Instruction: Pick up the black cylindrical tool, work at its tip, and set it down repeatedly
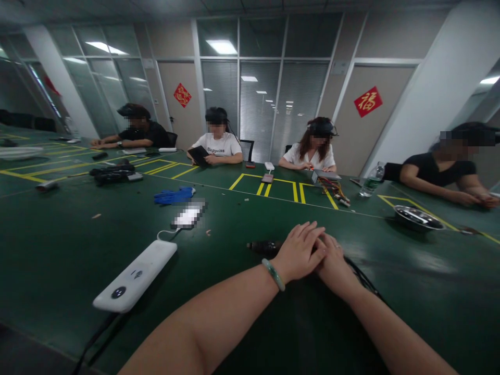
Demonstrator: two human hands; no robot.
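The step in hand looks like a pause, with both hands at rest on the counter [219, 255] over a black tool [265, 246]. The left hand [299, 252] lies loosely spread, its fingers nearly straight and laid across the right hand [335, 266], and it seems to grip nothing. The right hand's fingers are partly covered, so I cannot tell whether they close on anything. The tool lies just beyond the left hand's wrist, its tip pointing out to the left and its other end hidden behind the hands; black cables [365, 276] run off beside the right hand, though where they join is out of sight. Any use of the tool would, I judge, call for parting the hands first and taking hold of its body. The phone [188, 215] and white device [136, 276] lie well apart, left of the left hand
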